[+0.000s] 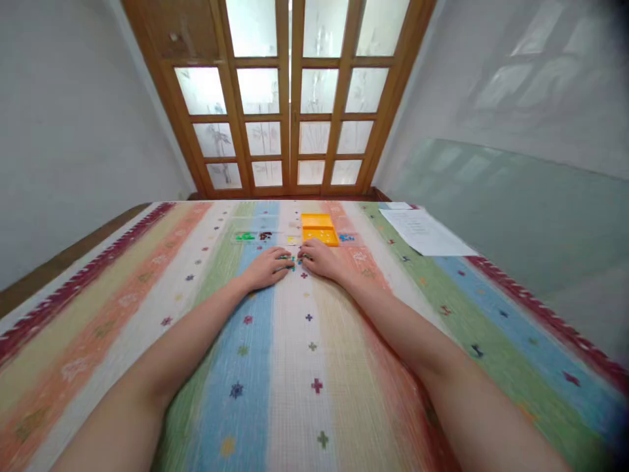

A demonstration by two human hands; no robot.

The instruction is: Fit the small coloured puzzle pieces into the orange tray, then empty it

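Both my hands rest close together on the striped tablecloth, fingertips facing each other across a narrow gap. The fingers of my left hand [269, 268] are curled and closed around tiny green and blue pieces [293, 263], too small to name more exactly. Opposite it, my right hand [320, 259] is closed too, its fingertips at similar tiny pieces, partly hidden by the fingers. Just beyond the right hand lies an orange box [319, 221] with its lid raised and a few pale bits inside.
Clear plastic trays hold small green pieces [244, 236], dark red pieces [265, 235], yellow pieces [291, 240] and blue pieces [346, 237] beyond my hands. A printed paper sheet [425, 231] lies at the far right of the tablecloth [295, 367]. Wood-framed glass doors [289, 124] stand behind.
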